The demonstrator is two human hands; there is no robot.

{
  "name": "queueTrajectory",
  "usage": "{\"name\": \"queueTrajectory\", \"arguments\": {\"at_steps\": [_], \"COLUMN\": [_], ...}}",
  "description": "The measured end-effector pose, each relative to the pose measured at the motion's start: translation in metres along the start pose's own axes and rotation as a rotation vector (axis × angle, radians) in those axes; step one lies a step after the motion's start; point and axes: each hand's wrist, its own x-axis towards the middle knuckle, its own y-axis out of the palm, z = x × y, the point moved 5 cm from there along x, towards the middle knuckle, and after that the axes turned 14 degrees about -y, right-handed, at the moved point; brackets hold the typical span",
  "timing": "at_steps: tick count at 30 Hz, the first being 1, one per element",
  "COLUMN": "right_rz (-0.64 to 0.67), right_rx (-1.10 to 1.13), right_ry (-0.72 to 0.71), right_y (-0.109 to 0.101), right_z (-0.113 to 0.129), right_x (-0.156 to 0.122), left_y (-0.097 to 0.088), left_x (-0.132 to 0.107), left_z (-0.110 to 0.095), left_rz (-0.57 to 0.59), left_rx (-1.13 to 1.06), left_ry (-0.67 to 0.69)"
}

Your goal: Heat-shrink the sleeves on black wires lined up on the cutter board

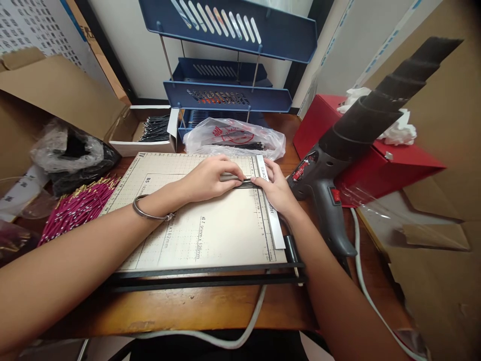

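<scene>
A paper cutter board with a printed grid lies on the wooden desk in front of me. My left hand rests on its far part, fingers pressed down on a small bundle of thin black tubing. My right hand lies over the cutter's blade rail at the board's right edge, fingers pinching the same black bundle. A metal bangle sits on my left wrist.
A grey heat gun lies right of the board against a red box. A plastic bag and blue trays stand behind. Magenta wires lie left, near a cardboard box of black pieces. A white cable runs along the desk front.
</scene>
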Motion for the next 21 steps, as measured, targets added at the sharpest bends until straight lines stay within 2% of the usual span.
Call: {"name": "queueTrajectory", "arguments": {"at_steps": [12,16,21], "right_rz": [-0.065,-0.067,-0.053], "right_rx": [0.085,0.084,0.064], "right_ry": [0.032,0.045,0.037], "right_y": [-0.0016,-0.0035,-0.0041], "right_z": [-0.0054,-0.0066,-0.0062], "right_x": [-0.0001,-0.0014,-0.0011], "left_y": [0.0019,0.0052,0.0079], "left_x": [-0.0024,-0.0036,-0.0032], "left_z": [-0.0039,-0.0081,-0.0063], "left_rz": [0.009,0.052,0.049], "left_rx": [0.030,0.044,0.055], "left_ry": [0.015,0.081,0.109]}}
